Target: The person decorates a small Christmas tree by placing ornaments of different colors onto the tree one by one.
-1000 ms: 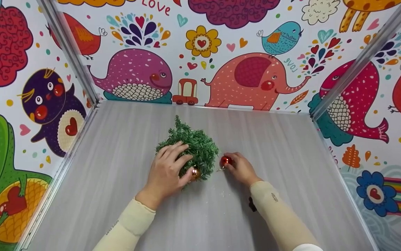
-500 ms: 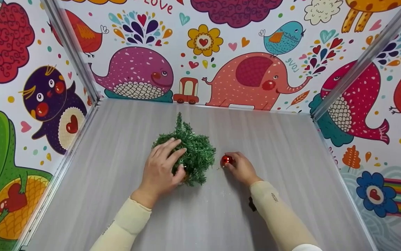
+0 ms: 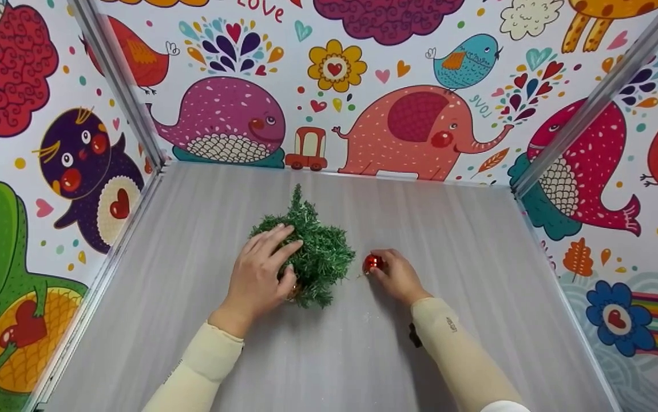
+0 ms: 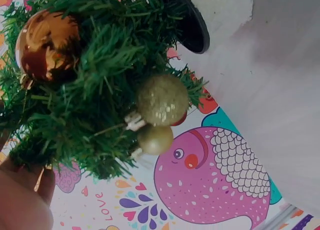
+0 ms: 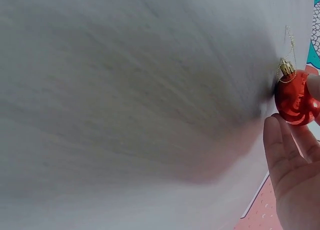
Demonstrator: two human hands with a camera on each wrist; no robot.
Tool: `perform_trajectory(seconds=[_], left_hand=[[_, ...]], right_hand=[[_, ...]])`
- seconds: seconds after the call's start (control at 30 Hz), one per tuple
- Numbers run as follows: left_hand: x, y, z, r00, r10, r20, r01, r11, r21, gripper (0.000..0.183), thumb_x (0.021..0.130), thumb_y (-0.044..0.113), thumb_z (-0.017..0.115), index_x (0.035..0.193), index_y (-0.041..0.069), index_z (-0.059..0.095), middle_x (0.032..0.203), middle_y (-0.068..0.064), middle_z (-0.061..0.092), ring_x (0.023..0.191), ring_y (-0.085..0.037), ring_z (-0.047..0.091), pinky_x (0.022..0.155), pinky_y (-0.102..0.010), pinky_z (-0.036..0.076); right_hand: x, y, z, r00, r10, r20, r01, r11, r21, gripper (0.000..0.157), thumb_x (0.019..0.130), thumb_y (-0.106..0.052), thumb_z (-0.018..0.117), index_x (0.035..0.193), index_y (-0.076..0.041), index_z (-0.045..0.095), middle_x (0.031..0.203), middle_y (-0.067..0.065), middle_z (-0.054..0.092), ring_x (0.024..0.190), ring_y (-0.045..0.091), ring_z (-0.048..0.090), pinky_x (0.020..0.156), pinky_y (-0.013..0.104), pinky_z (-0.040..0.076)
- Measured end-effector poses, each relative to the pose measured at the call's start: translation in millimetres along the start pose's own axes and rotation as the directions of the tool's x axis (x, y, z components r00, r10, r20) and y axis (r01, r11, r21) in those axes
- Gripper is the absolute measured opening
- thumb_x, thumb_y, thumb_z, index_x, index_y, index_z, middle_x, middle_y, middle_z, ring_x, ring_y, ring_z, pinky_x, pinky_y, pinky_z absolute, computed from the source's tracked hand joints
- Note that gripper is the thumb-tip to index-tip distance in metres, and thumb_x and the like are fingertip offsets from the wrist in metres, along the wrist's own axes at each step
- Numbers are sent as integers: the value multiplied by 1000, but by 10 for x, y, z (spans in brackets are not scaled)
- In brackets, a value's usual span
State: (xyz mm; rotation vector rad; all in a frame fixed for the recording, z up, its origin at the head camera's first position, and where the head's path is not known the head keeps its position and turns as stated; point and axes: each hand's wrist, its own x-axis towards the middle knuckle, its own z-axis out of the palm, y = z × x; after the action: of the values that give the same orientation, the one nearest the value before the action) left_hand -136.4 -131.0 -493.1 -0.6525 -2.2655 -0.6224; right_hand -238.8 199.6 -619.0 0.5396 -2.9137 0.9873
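Note:
A small artificial Christmas tree with green tinsel-like needles is on the table. My left hand grips its left side, fingers over the branches and thumb lower down. Seen from the left wrist, a shiny copper bauble, a glittery gold bauble and a smaller smooth gold bauble hang on it, above a black base. To the right of the tree, close over the tabletop, my right hand pinches a shiny red bauble by its sides. A gold beaded cord rises from the bauble's cap.
The grey wood-grain table is bounded by cartoon-printed walls at the back and both sides. Metal rails run up the corners. Tiny glitter specks lie on the table in front of the tree.
My left hand has turned the tree and shifted slightly left; the copper bauble has swung left, mostly behind the thumb. The right hand with the red bauble has stayed nearly still.

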Motion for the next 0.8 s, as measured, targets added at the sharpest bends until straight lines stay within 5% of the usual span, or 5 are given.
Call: perform_trajectory(seconds=[0.33,0.53,0.8], left_hand=[[15,-26,-6,1000,-21,14,21,999,-27,40,82,7,58,119,9,72,138,-12,58,130,-31,51,109,-47,36],[23,-40,-8,1000,-18,13,18,1000,-18,31,88,21,67,117,9,72,136,-12,59,128,-31,52,107,-49,38],[43,-20,-2,1000,-24,-2,24,1000,19,41,81,39,81,112,11,73,132,-12,61,126,-31,54,106,-49,38]], right_hand=[[-18,-14,8,1000,19,-13,-19,1000,-6,43,91,-18,73,131,-7,62,120,10,61,104,25,62,92,42,50],[-17,-12,15,1000,5,-26,-5,1000,-15,42,91,-17,74,130,-7,62,119,11,61,102,25,62,90,42,51],[-21,-12,27,999,-14,-46,13,1000,-16,42,90,-15,75,129,-6,63,117,10,61,100,25,63,88,42,51]])
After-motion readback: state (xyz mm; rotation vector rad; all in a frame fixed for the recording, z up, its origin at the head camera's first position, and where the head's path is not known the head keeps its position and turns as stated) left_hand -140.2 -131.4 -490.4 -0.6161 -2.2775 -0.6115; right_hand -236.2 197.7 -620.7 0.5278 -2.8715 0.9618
